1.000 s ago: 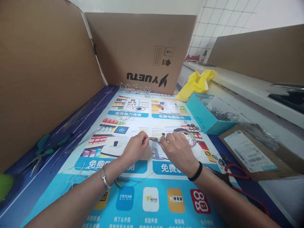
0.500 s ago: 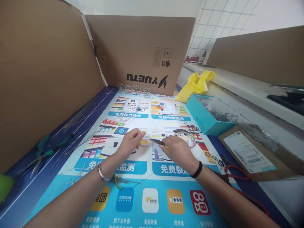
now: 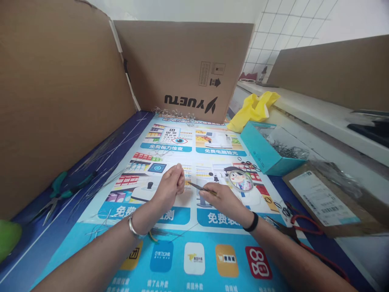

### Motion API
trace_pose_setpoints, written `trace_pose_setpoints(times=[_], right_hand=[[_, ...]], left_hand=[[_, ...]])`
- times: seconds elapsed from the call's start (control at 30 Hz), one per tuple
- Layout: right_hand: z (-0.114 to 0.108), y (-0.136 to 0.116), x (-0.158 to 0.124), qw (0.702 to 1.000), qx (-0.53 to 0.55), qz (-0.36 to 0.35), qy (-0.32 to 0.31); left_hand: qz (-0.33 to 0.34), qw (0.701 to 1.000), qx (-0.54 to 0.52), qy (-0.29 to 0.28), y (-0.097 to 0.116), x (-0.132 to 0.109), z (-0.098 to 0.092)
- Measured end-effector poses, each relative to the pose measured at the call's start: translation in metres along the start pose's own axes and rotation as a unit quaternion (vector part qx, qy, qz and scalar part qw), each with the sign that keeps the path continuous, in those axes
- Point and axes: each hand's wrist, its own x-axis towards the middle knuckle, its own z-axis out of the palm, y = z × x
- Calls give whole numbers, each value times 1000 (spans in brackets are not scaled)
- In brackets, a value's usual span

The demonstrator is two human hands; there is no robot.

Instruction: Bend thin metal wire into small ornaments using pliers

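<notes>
My left hand (image 3: 170, 187) rests on the printed poster (image 3: 194, 227) with its fingers curled together in a pinch; what it pinches is too small to make out. My right hand (image 3: 223, 200) lies just to its right, closed on a thin pair of pliers (image 3: 197, 187) whose tip points left toward my left fingers. A small gap separates the tip from my left hand. A small clear round dish (image 3: 241, 180) sits just beyond my right hand, with several black rings (image 3: 246, 165) scattered past it.
Cardboard walls (image 3: 60, 93) stand at left and back. Teal-handled pliers (image 3: 60, 190) and thin wires (image 3: 103, 170) lie at left. A teal box (image 3: 267, 152) of metal bits, a yellow cloth (image 3: 255, 107), a labelled cardboard piece (image 3: 325, 198) and red-handled pliers (image 3: 300, 233) lie at right.
My hands, joined at the pliers' tip a second ago, have drawn apart. My left hand curled back; my right hand lowered with the pliers toward the poster.
</notes>
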Motion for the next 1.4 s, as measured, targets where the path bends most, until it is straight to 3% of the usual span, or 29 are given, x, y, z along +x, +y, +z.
trace_pose_setpoints(times=[0.57,0.87,1.03,1.4], right_hand=[[-10,8,-3,987,150,-27,-60],[-3,5,-6,967,234,-42,-89],[2,0,-8,966,245,-41,-75],[2,-2,-7,958,245,-96,-116]], left_hand=[[-22,997,-78,-8,-2,2,-5],[-106,970,-213,-50,3,-1,-1],[-138,962,-228,-59,4,-3,0],[-209,944,-234,-107,4,-7,2]])
